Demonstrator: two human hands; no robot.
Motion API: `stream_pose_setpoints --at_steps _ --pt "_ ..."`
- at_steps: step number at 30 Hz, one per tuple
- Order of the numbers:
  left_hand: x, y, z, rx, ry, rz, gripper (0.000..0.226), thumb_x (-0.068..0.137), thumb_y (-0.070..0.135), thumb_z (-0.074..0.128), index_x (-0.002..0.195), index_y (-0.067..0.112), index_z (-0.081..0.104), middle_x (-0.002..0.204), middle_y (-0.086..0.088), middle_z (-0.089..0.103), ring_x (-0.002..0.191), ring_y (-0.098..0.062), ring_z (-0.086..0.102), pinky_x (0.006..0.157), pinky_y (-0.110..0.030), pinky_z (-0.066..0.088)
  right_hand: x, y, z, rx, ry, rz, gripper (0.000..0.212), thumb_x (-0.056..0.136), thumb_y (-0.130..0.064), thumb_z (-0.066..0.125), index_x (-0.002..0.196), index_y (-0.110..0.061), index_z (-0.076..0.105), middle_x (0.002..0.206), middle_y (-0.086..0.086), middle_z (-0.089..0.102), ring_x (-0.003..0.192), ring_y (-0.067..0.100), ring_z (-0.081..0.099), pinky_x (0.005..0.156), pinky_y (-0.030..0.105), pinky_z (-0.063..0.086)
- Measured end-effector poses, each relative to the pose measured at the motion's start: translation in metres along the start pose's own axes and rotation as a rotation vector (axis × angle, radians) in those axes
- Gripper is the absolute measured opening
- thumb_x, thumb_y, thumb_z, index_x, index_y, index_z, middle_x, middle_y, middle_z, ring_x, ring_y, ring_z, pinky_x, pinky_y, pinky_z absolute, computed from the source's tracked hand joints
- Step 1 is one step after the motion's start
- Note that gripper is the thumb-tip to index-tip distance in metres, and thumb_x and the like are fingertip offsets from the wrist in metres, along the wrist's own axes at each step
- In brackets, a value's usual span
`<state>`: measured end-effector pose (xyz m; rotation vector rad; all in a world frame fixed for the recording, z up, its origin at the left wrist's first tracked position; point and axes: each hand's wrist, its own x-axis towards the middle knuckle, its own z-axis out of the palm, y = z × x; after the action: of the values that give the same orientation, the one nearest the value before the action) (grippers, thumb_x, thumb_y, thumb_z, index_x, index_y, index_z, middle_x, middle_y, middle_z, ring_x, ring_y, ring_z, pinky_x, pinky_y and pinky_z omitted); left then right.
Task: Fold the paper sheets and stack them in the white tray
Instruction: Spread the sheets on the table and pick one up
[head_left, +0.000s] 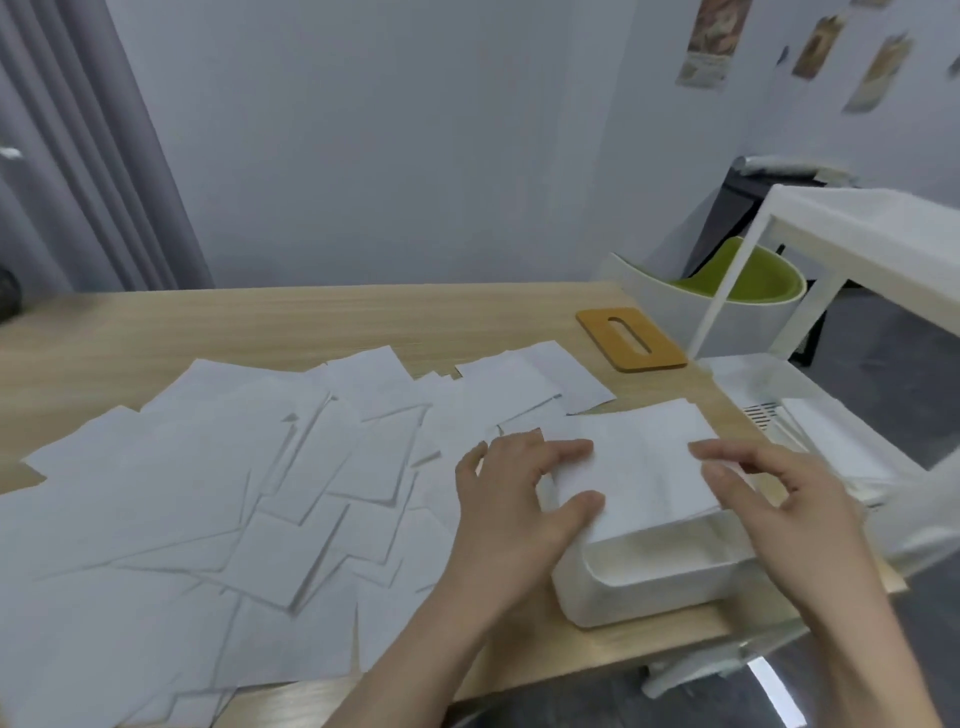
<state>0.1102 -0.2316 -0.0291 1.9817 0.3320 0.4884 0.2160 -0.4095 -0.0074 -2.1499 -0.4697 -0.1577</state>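
Both forearms reach in; left hand (524, 486) pinches left edge of folded sheet (639, 467), right hand (779, 493) pinches right edge; sheet lies atop stack in white tray (623, 597), long axis left-right between hands; loose sheets (234, 493) spread leftward, nearer left hand

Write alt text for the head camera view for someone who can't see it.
Both hands, left hand and right hand, hold a folded paper over a white tray on a wooden table strewn with loose paper sheets.

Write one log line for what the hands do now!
left hand + right hand: holding folded paper | over white tray | loose sheets: left
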Motion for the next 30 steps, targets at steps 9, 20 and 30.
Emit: stream_pose_setpoints --at_steps 9,20,30 --pt "0.006 -0.012 0.024 0.401 0.058 0.261 0.048 0.084 0.055 0.034 0.102 0.035 0.074 0.097 0.023 0.067 0.129 0.003 0.041 0.113 -0.041 -0.026 -0.006 0.023 -0.002 -0.367 -0.010 -0.053 0.023 0.084 -0.024 0.070 0.076 -0.045 0.067 0.085 -0.028 0.061 0.103 0.005 0.047 0.096 0.022 0.008" --pt "0.013 -0.002 0.014 0.690 -0.148 0.261 0.062 0.088 0.054 0.017 0.106 0.037 0.074 0.098 0.018 0.064 0.134 0.000 0.034 0.106 -0.043 -0.036 -0.002 0.030 -0.003 -0.501 -0.037 -0.059 0.017 0.087 -0.026 0.065 0.081 -0.042 0.069 0.082 -0.019 0.063 0.096 -0.003 0.042 0.111 0.033 -0.010" --pt "0.014 -0.007 0.013 0.723 -0.205 0.279 0.081 0.078 0.062 0.002 0.102 0.034 0.074 0.136 0.014 0.050 0.139 0.003 0.020 0.108 -0.046 -0.033 -0.004 0.021 -0.012 -0.592 -0.109 -0.070 0.017 0.089 -0.036 0.060 0.073 -0.041 0.064 0.081 -0.023 0.061 0.109 0.001 0.050 0.109 0.029 -0.011"
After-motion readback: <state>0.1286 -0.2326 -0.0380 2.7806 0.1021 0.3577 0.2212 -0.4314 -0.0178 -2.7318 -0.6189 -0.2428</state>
